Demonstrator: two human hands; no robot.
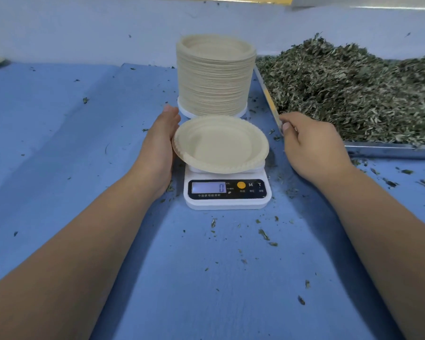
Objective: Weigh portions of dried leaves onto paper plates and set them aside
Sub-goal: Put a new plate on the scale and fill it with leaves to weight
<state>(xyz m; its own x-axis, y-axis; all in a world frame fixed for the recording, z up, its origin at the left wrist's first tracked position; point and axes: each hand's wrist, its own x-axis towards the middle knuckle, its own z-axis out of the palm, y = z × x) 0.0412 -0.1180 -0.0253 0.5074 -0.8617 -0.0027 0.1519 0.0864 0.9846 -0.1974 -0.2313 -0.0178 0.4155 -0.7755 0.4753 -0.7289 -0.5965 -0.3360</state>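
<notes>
Forearms: both are seen nearest the camera, reaching forward over the blue tabletop [59, 143] on either side of the scale.
Empty plate: a single paper plate [220, 143] is seated on the white scale [227, 192], overhanging the platform on all sides; no leaves are on it yet.
Left hand: the left hand [158, 146] is laid flat against the plate's left rim, fingers extended, nothing gripped.
Right hand: the right hand [313, 146] is loosely curled at the near corner of the tray, apart from the plate; whether anything is pinched in it cannot be told.
Leaf supply: dried leaves [353, 94] are heaped in a metal tray [390, 150] to the right, just beside the plate stack.
Plate stack: a tall stack of plates [215, 74] stands directly behind the scale.
Display: "0" is shown on the lit screen.
Buttons: "M" and "T" are printed beside an orange button; small Chinese characters are printed beneath the buttons and under the screen, too fine to be read with confidence.
Risk, reading: a false weight is likely if the left hand is kept pressed on the rim while leaves are added.
Risk, tipping: the overhanging plate could be tilted or slid off by a handful dropped near its edge.
Risk, spillage: more crumbs could be scattered between tray and scale; loose bits [264, 234] already litter the tabletop.
Risk, stack: the tall stack could be knocked over by a careless reach.
</notes>
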